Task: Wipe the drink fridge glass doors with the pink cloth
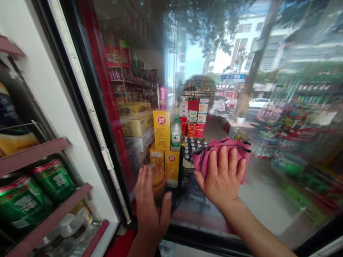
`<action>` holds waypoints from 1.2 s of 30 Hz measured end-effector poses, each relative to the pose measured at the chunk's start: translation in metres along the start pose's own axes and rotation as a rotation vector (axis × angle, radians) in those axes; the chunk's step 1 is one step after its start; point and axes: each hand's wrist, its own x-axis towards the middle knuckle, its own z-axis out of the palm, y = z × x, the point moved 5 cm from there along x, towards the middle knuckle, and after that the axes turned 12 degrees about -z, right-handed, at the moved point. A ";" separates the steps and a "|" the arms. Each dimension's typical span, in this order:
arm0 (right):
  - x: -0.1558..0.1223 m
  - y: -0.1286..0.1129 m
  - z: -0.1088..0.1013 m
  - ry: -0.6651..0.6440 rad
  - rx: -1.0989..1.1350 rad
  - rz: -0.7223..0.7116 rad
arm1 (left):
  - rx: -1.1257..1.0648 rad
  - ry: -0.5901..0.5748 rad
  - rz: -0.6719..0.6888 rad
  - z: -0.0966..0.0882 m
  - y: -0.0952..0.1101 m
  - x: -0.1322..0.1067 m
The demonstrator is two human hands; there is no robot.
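pink cloth pressed to the glass under the right hand

the left hand (pixel 148 217) stood low before the pane, its fingers extended close together and its thumb apart, with nothing visible in its grasp. to its right, the right hand (pixel 221 178) held a folded pink cloth (pixel 202 159) with dark edging flat against the glass pane (pixel 252 200), fingers spread over it. a black frame (pixel 203 236) bordered the glass below. at the left, green cans (pixel 55 178) sat on a shelf (pixel 40 153) with a dull red edge, beside a pale strip (pixel 83 84) running up at a slant.

past the hands showed yellow boxes (pixel 162 134), a clear bottle (pixel 175 137) with a green cap, dark bottles (pixel 191 148) and stacked cartons (pixel 193 110); with blur and reflections, it was hard to tell which stood behind the pane. farthest off were a tree trunk (pixel 250 82) and a white car (pixel 259 103).
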 end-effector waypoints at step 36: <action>0.084 -0.196 0.061 -0.421 0.509 -0.876 | 0.231 -0.026 -0.142 -0.055 -0.025 -0.013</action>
